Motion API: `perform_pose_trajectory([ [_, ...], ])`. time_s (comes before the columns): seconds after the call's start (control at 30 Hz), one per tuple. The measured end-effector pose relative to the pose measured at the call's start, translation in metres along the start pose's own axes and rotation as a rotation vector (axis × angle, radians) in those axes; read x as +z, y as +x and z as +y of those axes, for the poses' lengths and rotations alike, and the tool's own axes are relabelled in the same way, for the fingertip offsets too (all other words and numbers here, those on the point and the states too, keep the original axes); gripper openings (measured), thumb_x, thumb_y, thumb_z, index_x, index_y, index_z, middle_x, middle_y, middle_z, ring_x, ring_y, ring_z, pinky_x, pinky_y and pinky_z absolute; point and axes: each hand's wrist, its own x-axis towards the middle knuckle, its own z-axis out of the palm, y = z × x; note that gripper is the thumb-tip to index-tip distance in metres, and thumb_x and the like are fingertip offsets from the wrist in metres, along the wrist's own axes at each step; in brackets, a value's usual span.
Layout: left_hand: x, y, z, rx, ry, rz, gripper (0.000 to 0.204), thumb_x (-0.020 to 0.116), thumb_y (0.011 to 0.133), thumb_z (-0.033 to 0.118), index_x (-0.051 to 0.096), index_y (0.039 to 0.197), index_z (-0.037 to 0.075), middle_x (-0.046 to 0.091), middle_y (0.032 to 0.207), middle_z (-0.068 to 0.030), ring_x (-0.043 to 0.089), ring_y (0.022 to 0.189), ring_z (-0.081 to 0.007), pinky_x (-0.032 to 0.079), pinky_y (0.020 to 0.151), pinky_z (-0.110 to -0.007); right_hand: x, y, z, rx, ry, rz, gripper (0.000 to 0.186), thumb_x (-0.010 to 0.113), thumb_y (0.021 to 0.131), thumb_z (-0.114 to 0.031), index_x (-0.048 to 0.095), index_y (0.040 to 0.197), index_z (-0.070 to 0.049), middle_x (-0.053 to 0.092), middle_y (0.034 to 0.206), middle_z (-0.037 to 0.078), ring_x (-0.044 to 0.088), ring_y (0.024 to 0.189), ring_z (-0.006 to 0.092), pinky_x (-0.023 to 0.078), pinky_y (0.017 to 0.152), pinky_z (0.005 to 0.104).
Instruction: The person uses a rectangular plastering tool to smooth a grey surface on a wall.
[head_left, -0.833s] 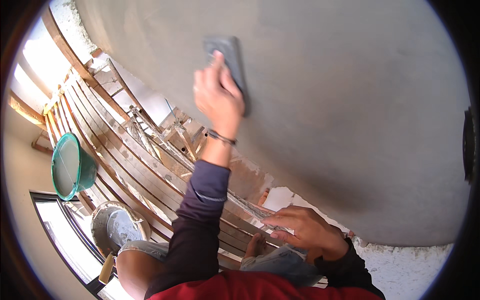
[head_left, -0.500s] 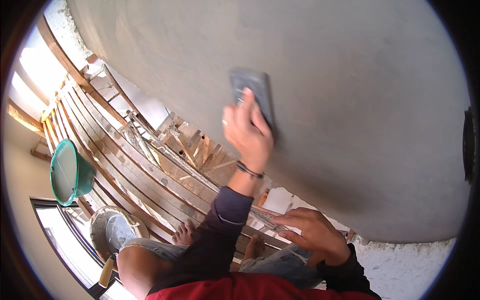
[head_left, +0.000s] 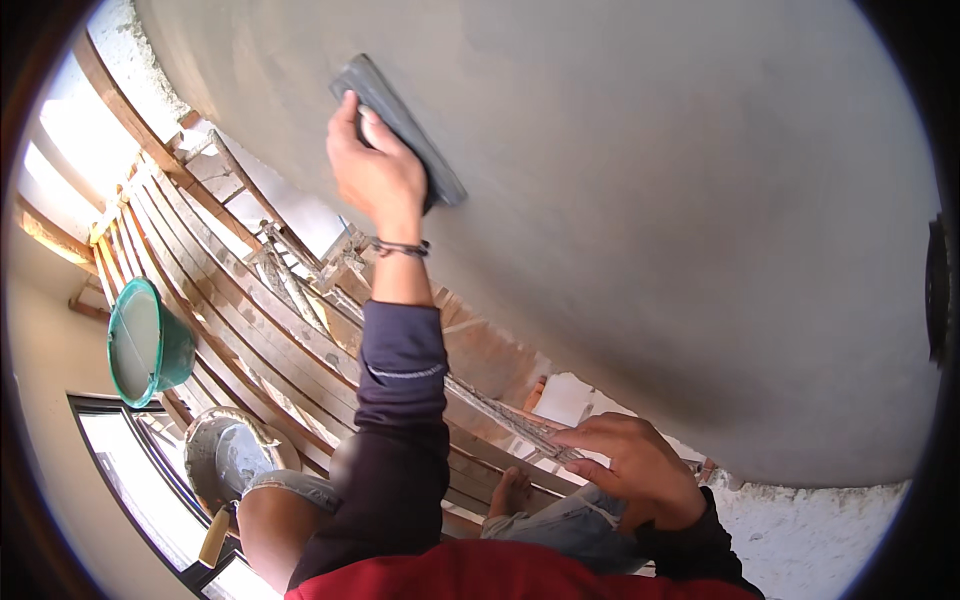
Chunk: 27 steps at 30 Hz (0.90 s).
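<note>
My left hand (head_left: 375, 165) grips a dark grey plastering float (head_left: 415, 135) by its back handle. The float's face lies against a wide wall of smooth grey plaster (head_left: 640, 200), towards the wall's upper left part. My right hand (head_left: 640, 468) hovers low on the right, above my knee. Its fingers are loosely bent, with thumb and forefinger apart. A mortar-crusted pole (head_left: 510, 418) shows in the gap between them; whether the hand touches it I cannot make out.
I am on a slatted plank platform (head_left: 225, 290). On the left are a green bucket (head_left: 172, 350) of cloudy liquid and a mortar-caked bucket (head_left: 200, 455). A wooden-handled tool (head_left: 214, 538) lies beside my knee. A window (head_left: 130, 480) stands at lower left, timber bracing (head_left: 225, 175) along the platform.
My left hand has carried the float up and to the left across the plaster, tilting it further over. The right hand has stayed nearly in place.
</note>
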Motion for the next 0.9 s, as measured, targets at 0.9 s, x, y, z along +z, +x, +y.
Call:
perform_pose_trajectory([
  [0.9,-0.038,-0.16,0.022,0.168,-0.17,-0.322,0.038,0.064,0.092,0.008,0.067,0.13,0.008,0.059,0.095,-0.015,0.056,0.082,-0.033,0.048,0.073,-0.042,0.018,0.032,-0.002,-0.097,-0.041,-0.039,0.03,0.071,0.094,-0.025,0.073,0.12,-0.009,0.073,0.098,0.014,0.069,0.085,0.0334,0.055,0.075,0.0397],
])
